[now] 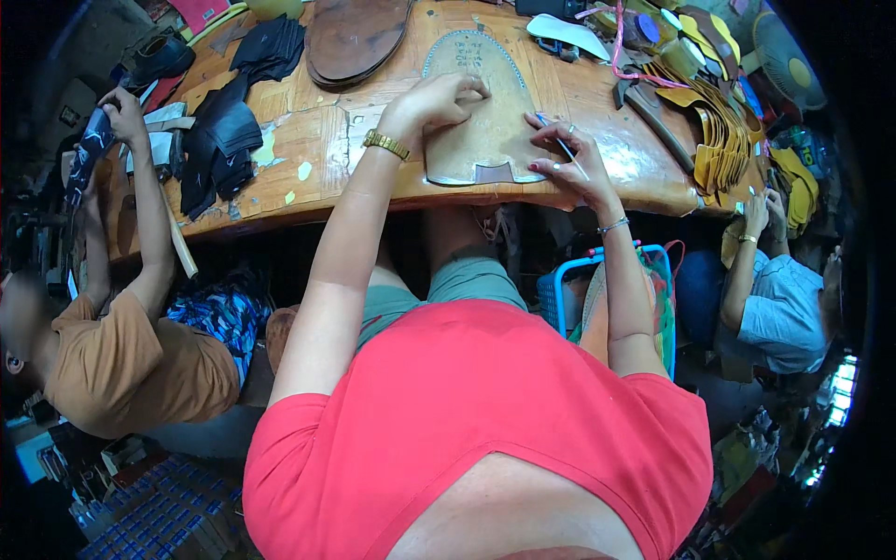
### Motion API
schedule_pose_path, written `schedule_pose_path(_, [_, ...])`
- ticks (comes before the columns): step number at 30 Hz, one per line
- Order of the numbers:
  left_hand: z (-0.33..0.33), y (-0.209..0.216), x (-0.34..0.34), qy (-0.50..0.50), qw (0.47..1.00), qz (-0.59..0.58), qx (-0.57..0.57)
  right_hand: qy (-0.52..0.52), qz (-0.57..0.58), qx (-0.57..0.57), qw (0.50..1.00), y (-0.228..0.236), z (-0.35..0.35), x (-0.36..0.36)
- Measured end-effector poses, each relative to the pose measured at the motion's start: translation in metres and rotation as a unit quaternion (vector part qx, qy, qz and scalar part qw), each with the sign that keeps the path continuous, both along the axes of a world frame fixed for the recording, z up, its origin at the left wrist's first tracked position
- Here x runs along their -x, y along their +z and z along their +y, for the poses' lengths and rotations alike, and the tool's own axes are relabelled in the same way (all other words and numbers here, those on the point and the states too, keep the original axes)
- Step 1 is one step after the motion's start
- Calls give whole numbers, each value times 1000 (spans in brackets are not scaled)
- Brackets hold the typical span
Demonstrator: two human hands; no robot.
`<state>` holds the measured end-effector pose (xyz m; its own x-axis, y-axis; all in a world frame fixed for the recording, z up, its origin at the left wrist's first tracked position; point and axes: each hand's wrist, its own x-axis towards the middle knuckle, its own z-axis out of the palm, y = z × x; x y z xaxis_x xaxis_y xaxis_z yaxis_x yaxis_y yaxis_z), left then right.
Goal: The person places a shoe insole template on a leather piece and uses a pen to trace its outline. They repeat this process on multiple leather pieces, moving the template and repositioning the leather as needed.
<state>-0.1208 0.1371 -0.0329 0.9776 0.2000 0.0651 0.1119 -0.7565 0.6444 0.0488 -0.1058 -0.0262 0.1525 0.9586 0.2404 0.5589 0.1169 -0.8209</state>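
A tan, round-topped flat panel with dots along its curved edge and a small notch at its lower end lies on the wooden table in front of me. My left hand, with a gold watch on the wrist, rests on its left side, fingers bent and thumb apart, holding nothing that shows. At the panel's right edge, my right hand grips a slim blue-and-white pen. The pen slants across the fingers, its blue end up by the panel.
Dark brown oval leather pieces lie beyond my left hand. Black leather pieces are on the left, yellow strips and a hammer on the right. A blue-framed basket stands below the table. Co-workers sit on both sides.
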Motion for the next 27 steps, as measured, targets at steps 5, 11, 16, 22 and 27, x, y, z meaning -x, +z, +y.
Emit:
schedule_pose_path(5, [-20, 26, 7, 4, 997, 34, -74, -59, 67, 8, 996, -9, 2, -7])
schedule_pose_path(11, [-16, 17, 9, -4, 995, 12, -95, -15, 131, -36, 991, 5, 8, 25])
schedule_pose_path(16, [-10, 5, 4, -36, 993, -29, -105, 56, 145, -7, 988, 11, 13, 61])
schedule_pose_path(22, [-9, 5, 1, -37, 994, -24, -99, 65, 86, 28, 994, 10, 15, 75])
schedule_pose_path(27, [-13, 9, 3, -23, 994, -12, -106, 60, -6, 10, 998, 15, 17, 82])
